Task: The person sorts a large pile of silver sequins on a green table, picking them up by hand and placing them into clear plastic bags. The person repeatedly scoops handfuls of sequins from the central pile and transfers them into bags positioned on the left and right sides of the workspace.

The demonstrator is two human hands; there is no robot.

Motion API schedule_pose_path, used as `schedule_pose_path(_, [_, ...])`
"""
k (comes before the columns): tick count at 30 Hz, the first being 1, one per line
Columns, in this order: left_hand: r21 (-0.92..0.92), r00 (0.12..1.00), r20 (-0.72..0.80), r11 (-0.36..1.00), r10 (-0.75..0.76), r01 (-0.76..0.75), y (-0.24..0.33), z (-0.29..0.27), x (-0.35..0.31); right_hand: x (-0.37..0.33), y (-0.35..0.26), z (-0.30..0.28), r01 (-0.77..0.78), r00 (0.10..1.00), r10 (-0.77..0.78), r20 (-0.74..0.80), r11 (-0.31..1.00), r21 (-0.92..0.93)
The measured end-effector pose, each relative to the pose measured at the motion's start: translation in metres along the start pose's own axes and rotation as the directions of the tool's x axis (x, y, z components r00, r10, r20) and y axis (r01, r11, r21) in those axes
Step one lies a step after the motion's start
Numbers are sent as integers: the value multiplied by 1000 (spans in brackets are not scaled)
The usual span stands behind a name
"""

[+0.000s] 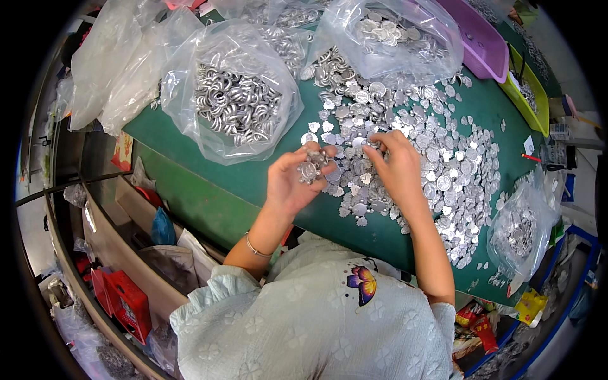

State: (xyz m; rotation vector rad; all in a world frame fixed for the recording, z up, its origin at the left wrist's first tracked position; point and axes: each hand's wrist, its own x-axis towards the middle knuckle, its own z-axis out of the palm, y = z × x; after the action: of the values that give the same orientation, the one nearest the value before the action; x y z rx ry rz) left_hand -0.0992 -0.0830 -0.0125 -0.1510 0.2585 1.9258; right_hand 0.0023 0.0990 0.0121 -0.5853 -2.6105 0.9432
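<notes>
Near 3 o'clock a white card (529, 145) bears a small dark mark; at 4 o'clock a yellow packet (531, 308) and a red packet (486, 334) carry print too small to read. The left hand (287, 183) curls its fingers around a handful of silver charms (310, 170), which overlap at mixed angles without a shared long axis. At its 3 o'clock, the right hand (400, 168) bends thumb and forefinger together over the loose pile (443, 161); whether they grip a piece, I cannot tell. The pile stretches from 12 toward 4 o'clock. The green tabletop (373, 234) has its near edge running from 10 to 4 o'clock; its surface shows between the left wrist and the ring bag (218, 145) at 11.
</notes>
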Motion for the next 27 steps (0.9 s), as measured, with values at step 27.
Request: schedule_pose_path(27, [817,861,9,-500,508,286,-12,22,-16,-10,-8,-1,-382,886,140,442,761,524])
